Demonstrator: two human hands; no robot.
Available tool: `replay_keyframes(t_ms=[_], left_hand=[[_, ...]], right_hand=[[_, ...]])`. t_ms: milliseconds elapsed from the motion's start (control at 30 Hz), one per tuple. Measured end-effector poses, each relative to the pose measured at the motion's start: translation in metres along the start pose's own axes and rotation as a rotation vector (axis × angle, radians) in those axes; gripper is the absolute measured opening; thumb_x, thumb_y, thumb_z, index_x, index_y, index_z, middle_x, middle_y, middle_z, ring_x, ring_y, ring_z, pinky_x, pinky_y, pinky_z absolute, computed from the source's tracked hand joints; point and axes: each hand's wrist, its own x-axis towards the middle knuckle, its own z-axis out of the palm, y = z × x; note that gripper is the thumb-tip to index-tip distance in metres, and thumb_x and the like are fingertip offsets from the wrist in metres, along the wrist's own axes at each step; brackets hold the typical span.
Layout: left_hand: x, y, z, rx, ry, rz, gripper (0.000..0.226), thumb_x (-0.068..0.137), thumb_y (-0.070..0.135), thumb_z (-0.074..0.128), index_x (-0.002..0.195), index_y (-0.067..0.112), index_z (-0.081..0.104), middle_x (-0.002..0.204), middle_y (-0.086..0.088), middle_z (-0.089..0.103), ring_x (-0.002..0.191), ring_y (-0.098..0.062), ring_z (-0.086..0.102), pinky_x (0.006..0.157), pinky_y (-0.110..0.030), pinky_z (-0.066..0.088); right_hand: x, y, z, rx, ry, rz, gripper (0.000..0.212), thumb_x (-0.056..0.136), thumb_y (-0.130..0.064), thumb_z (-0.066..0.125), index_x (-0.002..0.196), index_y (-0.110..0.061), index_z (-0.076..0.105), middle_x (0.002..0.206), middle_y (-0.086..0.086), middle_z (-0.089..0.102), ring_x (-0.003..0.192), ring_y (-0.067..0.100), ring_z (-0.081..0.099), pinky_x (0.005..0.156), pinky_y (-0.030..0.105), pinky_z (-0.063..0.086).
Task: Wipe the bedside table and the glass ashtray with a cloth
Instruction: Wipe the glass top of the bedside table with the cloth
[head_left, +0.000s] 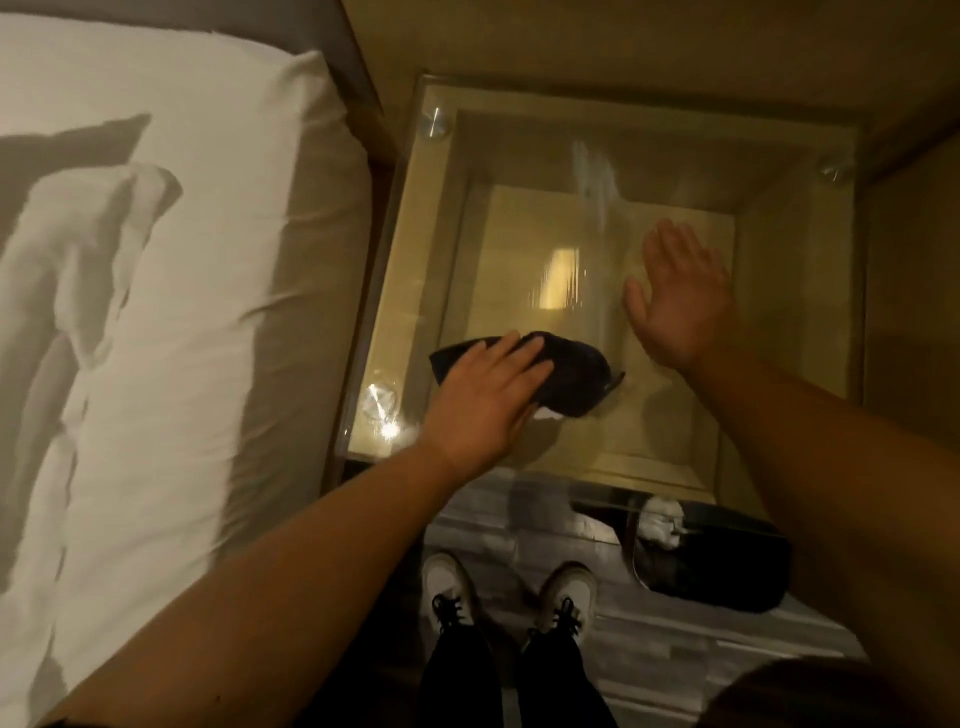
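The left hand (480, 400) lies flat, fingers spread, pressing a dark cloth (566, 374) onto the glass surface (675, 166) of the bedside table. The right hand (675, 296) hovers open, empty, just beyond the cloth.

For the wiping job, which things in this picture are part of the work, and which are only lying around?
Part of the job:
- dark cloth, pressed flat under the left hand
- bedside table with its glass top
- right hand, open and flat over the glass

Only lying around:
- bed with white pillow
- black bin on the floor
- shoes

The glass ashtray is not visible.
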Motion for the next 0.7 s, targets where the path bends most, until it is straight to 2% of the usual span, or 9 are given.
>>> replay_keyframes(t_ms=[133,300,467,600,700], left_hand=[[-0.046,0.027,0.011,-0.031,0.0,0.006,0.046,0.091,0.024,0.054,0.136,0.018,0.048,0.147,-0.008,0.043,0.138,-0.028,0.032,0.111,-0.045,0.023],[-0.073,0.042,0.015,-0.072,0.027,0.022,0.05,0.081,0.01,0.069,0.13,0.015,0.056,0.14,-0.009,0.051,0.132,-0.03,0.043,0.108,-0.047,0.033],[-0.091,0.053,0.015,-0.148,0.042,0.041,0.041,0.085,0.009,0.06,0.126,0.01,0.06,0.131,-0.012,0.058,0.121,-0.032,0.053,0.099,-0.048,0.043],[-0.088,0.067,0.006,-0.291,0.019,0.049,0.04,0.089,0.01,0.059,0.129,0.008,0.058,0.131,-0.013,0.056,0.117,-0.031,0.055,0.092,-0.047,0.046],[-0.054,0.062,-0.014,-0.397,0.095,0.028,0.039,0.09,0.011,0.053,0.128,0.005,0.057,0.131,-0.016,0.056,0.115,-0.031,0.055,0.094,-0.045,0.047]], right_hand=[[0.001,0.001,0.003,0.017,0.005,0.008,0.07,0.093,-0.051,0.017,0.149,-0.009,0.025,0.158,0.013,0.02,0.146,0.026,0.013,0.116,0.045,0.008],[-0.001,0.009,-0.002,0.141,0.014,-0.011,0.065,0.095,-0.045,0.022,0.147,-0.007,0.029,0.156,0.016,0.023,0.145,0.029,0.016,0.117,0.044,0.009],[-0.009,0.018,-0.004,0.166,0.083,0.042,0.062,0.095,-0.039,0.026,0.144,-0.004,0.034,0.154,0.02,0.026,0.144,0.033,0.018,0.117,0.048,0.014],[-0.005,0.018,-0.006,0.109,0.02,0.051,0.063,0.095,-0.042,0.022,0.146,-0.006,0.031,0.156,0.017,0.023,0.145,0.03,0.015,0.117,0.047,0.009],[-0.005,0.02,-0.006,0.088,0.001,0.043,0.059,0.098,-0.041,0.024,0.148,-0.008,0.028,0.157,0.015,0.021,0.146,0.028,0.013,0.118,0.045,0.009]])
